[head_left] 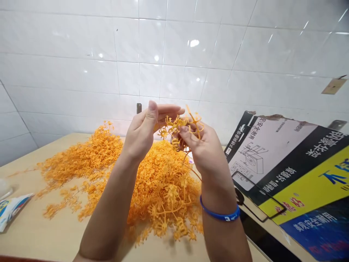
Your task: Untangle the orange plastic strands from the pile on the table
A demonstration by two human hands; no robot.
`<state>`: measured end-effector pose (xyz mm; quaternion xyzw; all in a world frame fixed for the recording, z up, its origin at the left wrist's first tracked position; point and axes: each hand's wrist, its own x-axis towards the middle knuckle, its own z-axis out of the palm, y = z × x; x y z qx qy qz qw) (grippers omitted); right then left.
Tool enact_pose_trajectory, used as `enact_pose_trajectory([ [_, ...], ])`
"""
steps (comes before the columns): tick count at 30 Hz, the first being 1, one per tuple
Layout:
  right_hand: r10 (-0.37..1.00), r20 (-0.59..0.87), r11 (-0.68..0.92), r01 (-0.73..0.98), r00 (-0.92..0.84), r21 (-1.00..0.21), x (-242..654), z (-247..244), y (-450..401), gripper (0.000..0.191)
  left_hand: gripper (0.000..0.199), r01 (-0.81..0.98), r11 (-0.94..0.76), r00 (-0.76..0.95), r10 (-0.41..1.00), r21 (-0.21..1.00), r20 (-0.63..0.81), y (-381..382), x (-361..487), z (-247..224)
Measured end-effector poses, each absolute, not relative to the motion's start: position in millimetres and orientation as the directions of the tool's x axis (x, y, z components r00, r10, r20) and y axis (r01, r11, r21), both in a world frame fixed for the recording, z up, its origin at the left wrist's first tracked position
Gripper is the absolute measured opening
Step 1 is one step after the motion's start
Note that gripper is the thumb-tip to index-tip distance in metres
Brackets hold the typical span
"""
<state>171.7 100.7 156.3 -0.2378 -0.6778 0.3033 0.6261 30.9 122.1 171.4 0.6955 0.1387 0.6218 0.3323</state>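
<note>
My right hand, with a blue wristband, is closed round a bunch of small orange plastic flower pieces on thin stems. My left hand is beside the bunch, its thumb raised and its fingers stretched towards the pieces; it is open. One stem hangs from my right hand down to the big orange pile below, between my forearms. A second heap of orange pieces lies on the table to the left.
The wooden table meets a white tiled wall. A printed cardboard box leans at the right, with a black wire frame and a dark flat device nearby. A white packet lies at the far left.
</note>
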Motion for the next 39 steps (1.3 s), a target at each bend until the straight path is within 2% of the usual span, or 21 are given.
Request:
enact_pose_trajectory([
  [4,0.695,0.718,0.715,-0.071,-0.034,-0.696,171.7,156.6,100.2,0.019,0.051,-0.153,-0.774,0.269,0.566,0.614,0.780,123.5,27.9,170.7],
  [8,0.693,0.716,0.715,-0.048,-0.086,-0.698,170.0,156.0,101.2,0.028,0.045,-0.061,-0.773,0.403,0.559,0.631,0.724,119.9,29.6,171.1],
  [14,0.694,0.698,0.705,-0.027,-0.174,-0.708,171.1,157.0,103.1,0.041,0.037,-0.141,-0.758,0.470,0.515,0.637,0.717,122.0,30.7,170.8],
  [16,0.713,0.674,0.690,0.024,-0.193,-0.723,171.5,158.6,99.4,0.035,0.035,-0.127,-0.784,0.392,0.523,0.608,0.757,123.8,28.0,171.2],
  [18,0.728,0.669,0.685,0.112,-0.152,-0.720,170.9,159.3,94.7,0.021,0.032,-0.084,-0.816,0.307,0.524,0.571,0.794,123.8,25.4,172.2],
  [19,0.731,0.670,0.682,0.158,-0.128,-0.714,170.3,158.9,92.8,0.020,0.031,-0.068,-0.825,0.290,0.522,0.561,0.802,122.9,24.4,172.7],
  [21,0.740,0.657,0.670,0.236,-0.143,-0.704,168.8,157.0,90.8,0.025,0.032,-0.070,-0.818,0.307,0.527,0.571,0.793,120.0,23.4,173.6],
  [23,0.744,0.633,0.668,0.269,-0.216,-0.694,167.1,154.1,91.8,0.016,0.032,-0.110,-0.784,0.339,0.549,0.611,0.764,116.7,23.5,173.8],
  [26,0.726,0.644,0.688,0.265,-0.243,-0.675,164.9,150.9,96.2,0.004,0.033,-0.197,-0.716,0.384,0.573,0.670,0.724,114.0,24.7,173.3],
  [29,0.700,0.682,0.714,0.231,-0.211,-0.661,163.6,151.0,100.6,0.008,0.034,-0.282,-0.683,0.407,0.550,0.673,0.729,114.1,25.7,173.0],
  [34,0.668,0.714,0.739,0.072,-0.210,-0.670,166.1,153.4,104.4,0.035,0.051,-0.344,-0.671,0.428,0.510,0.656,0.746,116.0,22.4,174.1],
  [39,0.715,0.650,0.664,-0.041,-0.256,-0.746,169.1,152.3,103.5,0.037,0.082,-0.273,-0.743,0.550,0.401,0.611,0.733,121.2,16.0,172.8],
])
